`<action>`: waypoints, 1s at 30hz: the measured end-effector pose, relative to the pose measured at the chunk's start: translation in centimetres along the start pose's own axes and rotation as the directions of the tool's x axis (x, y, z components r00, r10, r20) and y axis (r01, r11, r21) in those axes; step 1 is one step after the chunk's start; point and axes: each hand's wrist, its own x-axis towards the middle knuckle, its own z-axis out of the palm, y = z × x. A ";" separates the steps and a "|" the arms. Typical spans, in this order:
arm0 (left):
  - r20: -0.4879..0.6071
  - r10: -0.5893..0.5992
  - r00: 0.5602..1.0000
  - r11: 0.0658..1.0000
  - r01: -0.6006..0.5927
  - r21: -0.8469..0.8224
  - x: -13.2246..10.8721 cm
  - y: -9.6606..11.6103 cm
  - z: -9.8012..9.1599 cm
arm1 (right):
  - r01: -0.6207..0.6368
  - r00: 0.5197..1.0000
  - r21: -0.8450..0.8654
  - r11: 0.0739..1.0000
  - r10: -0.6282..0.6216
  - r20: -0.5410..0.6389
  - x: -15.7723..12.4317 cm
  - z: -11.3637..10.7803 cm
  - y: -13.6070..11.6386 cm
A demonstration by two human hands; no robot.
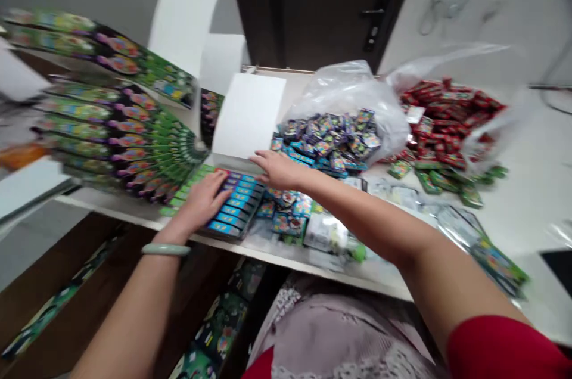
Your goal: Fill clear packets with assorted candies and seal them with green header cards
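Note:
An open display box (243, 235) sits at the table's front edge, its white lid flap (250, 111) standing up behind it. Rows of small packets (233, 209) fill it, green at the left, blue at the right, some purple at the back. Across the green and purple rows lies my left hand (203, 203), fingers stretched out, a pale bangle (165, 249) on its wrist. My right hand (281, 170) is over the box's back right corner by the flap's base, fingers extended and apart; I see nothing held in it. Loose blue packets (290, 221) lie beside the box.
A fanned stack of printed cartons (134, 140) leans at the left. Behind my right arm, clear plastic bags spill purple packets (330, 131) and red packets (447, 123). Green packets (431, 181) lie in front of these. Below the table edge are brown cartons (84, 307).

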 end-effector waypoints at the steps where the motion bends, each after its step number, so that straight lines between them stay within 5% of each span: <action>1: -0.036 0.026 0.999 1.000 -0.026 -0.012 0.1 0.2 -0.3 | 0.023 0.998 0.059 0.998 -0.020 -0.059 -2.4 -1.5 0.6; 3: -0.164 0.050 0.985 0.998 -0.056 -0.034 0.3 1.4 -1.1 | 0.075 0.986 0.239 0.968 -0.036 -0.164 -8.6 -4.5 2.5; 6: -0.277 0.007 0.961 0.985 -0.055 -0.164 -0.1 5.7 -2.2 | -0.071 0.923 0.410 0.910 0.216 -0.320 -20.0 -7.6 5.8; 8: -0.251 -0.056 0.966 0.940 -0.034 -0.340 -0.6 10.4 -1.8 | -0.350 0.785 0.398 0.848 0.498 -0.370 -27.2 -7.5 7.9; 10: -0.109 -0.026 0.994 0.834 -0.038 -0.550 -1.0 15.8 -0.2 | -0.687 0.593 0.296 0.664 0.747 -0.301 -32.5 -5.6 9.7; 12: 0.071 0.110 0.991 0.727 -0.031 -0.686 -0.8 21.0 2.4 | -0.771 0.523 0.261 0.581 0.811 -0.262 -35.6 -2.6 10.8; 14: 0.193 0.180 0.965 0.661 0.027 -0.750 -0.2 25.2 5.2 | -0.801 0.490 0.253 0.542 0.838 -0.242 -36.8 0.3 11.3; 19: 0.217 0.151 0.964 0.677 0.059 -0.733 2.3 31.3 9.7 | -0.831 0.399 0.289 0.475 0.871 -0.286 -36.4 3.7 11.6; 25: 0.267 0.125 0.955 0.694 0.109 -0.711 5.6 35.1 12.3 | -0.756 0.376 0.433 0.490 0.867 -0.326 -35.4 3.7 13.6; 30: 0.289 0.081 0.954 0.623 0.178 -0.762 6.4 35.9 14.4 | -0.605 0.396 0.602 0.521 0.853 -0.340 -35.6 4.5 15.3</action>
